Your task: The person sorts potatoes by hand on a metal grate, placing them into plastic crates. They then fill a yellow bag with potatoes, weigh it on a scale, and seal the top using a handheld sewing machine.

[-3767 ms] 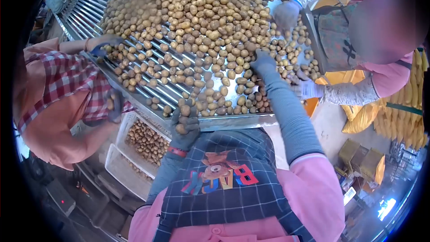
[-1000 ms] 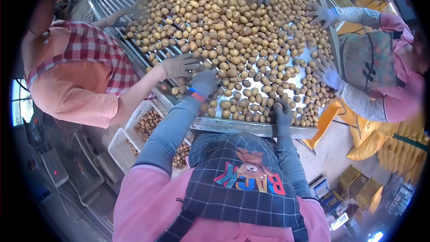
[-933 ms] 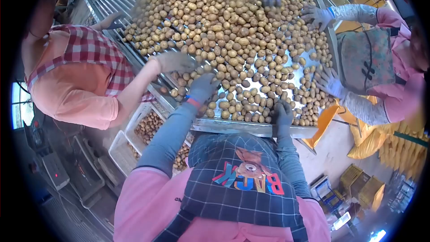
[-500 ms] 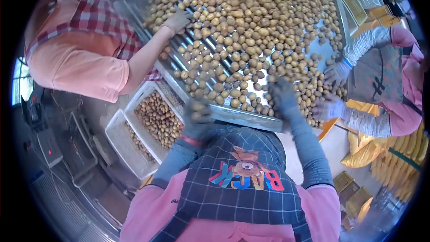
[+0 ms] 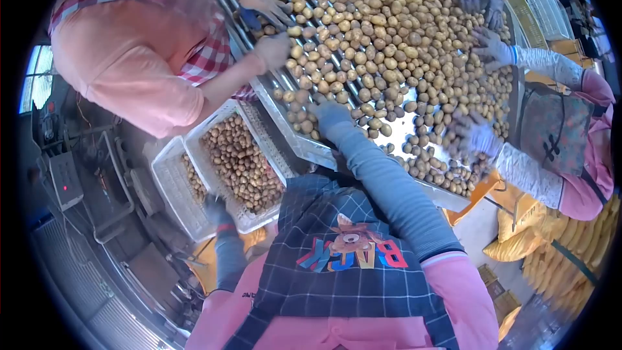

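Many potatoes (image 5: 395, 52) lie spread over a metal sorting table (image 5: 311, 149) with slatted rollers on its left part. My right hand (image 5: 334, 120), in a grey glove, reaches across to the table's near left edge, fingers stretched out against potatoes there. Down at my left, my gloved left hand (image 5: 215, 209) is at the rims of two white plastic crates. Its fingers are too small and blurred to read. The inner crate (image 5: 249, 223) holds many small potatoes; the outer crate (image 5: 170, 178) has fewer showing.
A co-worker in a checked apron (image 5: 152, 58) leans over the table at left, both hands among potatoes. At right, another person's gloved hands (image 5: 476, 136) touch potatoes; more hands are at the far right. Yellow sacks (image 5: 564, 246) lie beyond the table's right side.
My left hand has moved from the table edge down to the crates. My right hand has swept left along the near edge, and potatoes have shifted with it.
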`<action>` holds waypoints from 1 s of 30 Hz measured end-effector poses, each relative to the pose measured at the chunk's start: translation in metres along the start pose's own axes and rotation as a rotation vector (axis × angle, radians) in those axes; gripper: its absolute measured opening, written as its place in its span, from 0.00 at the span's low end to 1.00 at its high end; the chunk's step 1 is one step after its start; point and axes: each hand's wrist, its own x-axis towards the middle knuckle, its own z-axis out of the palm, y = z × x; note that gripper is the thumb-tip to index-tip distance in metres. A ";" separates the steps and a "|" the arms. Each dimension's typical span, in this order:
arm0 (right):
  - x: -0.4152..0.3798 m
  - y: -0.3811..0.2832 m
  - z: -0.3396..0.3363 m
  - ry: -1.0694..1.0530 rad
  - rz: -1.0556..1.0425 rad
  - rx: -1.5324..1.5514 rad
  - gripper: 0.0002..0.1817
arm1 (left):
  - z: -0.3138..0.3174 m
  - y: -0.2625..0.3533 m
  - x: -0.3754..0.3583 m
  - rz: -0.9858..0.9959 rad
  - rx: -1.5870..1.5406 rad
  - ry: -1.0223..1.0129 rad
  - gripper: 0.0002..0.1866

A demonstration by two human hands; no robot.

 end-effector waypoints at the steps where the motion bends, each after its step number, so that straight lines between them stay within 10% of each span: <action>1: 0.011 0.001 0.006 -0.090 -0.005 -0.058 0.20 | 0.057 0.034 -0.031 0.036 0.362 -0.094 0.19; 3: 0.015 0.006 0.004 -0.181 -0.008 -0.125 0.22 | 0.133 0.064 -0.094 0.615 0.515 -0.410 0.16; 5: 0.013 0.020 -0.009 -0.211 0.046 0.079 0.22 | 0.175 0.094 -0.136 0.732 0.473 -0.688 0.15; 14: 0.007 0.002 -0.013 -0.201 0.087 0.005 0.16 | 0.170 0.097 -0.162 0.034 0.023 -0.630 0.15; 22: 0.014 0.006 -0.024 -0.397 -0.088 -0.180 0.22 | 0.143 0.136 -0.149 0.171 0.029 -0.557 0.20; 27: -0.025 -0.032 -0.008 -0.327 0.086 0.806 0.25 | 0.093 0.104 -0.111 0.124 0.013 -0.358 0.18; 29: -0.029 -0.082 -0.034 -0.541 0.044 0.838 0.33 | 0.073 0.074 -0.075 0.027 -0.050 -0.170 0.18; 30: -0.017 -0.084 -0.011 -0.313 -0.094 0.582 0.36 | 0.066 0.070 -0.061 -0.071 -0.094 -0.072 0.19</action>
